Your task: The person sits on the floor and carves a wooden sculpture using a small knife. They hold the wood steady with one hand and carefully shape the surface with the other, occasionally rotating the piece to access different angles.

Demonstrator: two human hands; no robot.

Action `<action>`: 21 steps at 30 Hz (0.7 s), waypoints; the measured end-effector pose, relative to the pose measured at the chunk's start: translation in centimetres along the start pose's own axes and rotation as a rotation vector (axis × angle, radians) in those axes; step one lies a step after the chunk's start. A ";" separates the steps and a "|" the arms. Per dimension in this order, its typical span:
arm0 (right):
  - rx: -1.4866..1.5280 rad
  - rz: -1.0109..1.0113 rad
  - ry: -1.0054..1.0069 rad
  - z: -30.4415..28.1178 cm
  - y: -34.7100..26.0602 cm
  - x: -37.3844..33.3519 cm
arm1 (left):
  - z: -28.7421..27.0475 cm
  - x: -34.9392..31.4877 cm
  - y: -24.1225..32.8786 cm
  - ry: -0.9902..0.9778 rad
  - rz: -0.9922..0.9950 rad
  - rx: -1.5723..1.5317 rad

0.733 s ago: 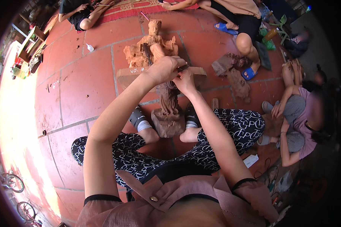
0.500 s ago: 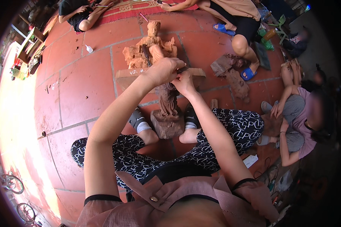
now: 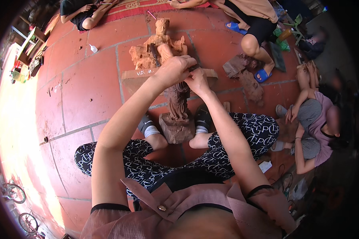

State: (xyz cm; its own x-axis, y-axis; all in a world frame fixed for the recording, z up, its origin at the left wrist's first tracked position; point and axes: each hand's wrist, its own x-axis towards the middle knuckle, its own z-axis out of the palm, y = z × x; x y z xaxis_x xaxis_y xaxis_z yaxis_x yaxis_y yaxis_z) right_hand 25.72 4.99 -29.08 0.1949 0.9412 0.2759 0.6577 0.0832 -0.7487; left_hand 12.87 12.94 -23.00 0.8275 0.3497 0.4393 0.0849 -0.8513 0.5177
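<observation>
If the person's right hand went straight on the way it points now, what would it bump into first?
Probably the left hand, just ahead of the right hand. They look so close that I can't tell whether they already touch.

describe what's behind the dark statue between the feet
Behind the dark statue are a pale wooden block and, beyond it, an orange carved figure. The left hand and right hand cover the statue's upper part and the block's middle.
</observation>
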 end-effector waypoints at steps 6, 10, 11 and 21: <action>-0.051 -0.273 0.188 1.5 1.4 -0.5 | 0.2 -0.7 0.5 0.059 -0.006 -0.013; -0.023 -0.151 0.068 0.2 0.1 0.4 | -0.6 0.1 0.7 -0.055 -0.159 -0.012; 0.022 -0.083 0.060 0.3 0.4 0.6 | -0.5 0.4 0.6 -0.025 -0.123 0.015; 0.057 -0.083 0.096 0.1 0.1 0.6 | -0.1 0.5 -0.2 -0.004 -0.090 -0.008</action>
State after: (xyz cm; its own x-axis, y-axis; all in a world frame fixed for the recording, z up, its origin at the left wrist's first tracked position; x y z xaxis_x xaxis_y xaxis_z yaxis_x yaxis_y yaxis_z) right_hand 25.79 5.55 -29.02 0.2122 0.8950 0.3923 0.6323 0.1803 -0.7534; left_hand 13.23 13.33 -22.82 0.8186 0.4235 0.3879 0.1550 -0.8133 0.5608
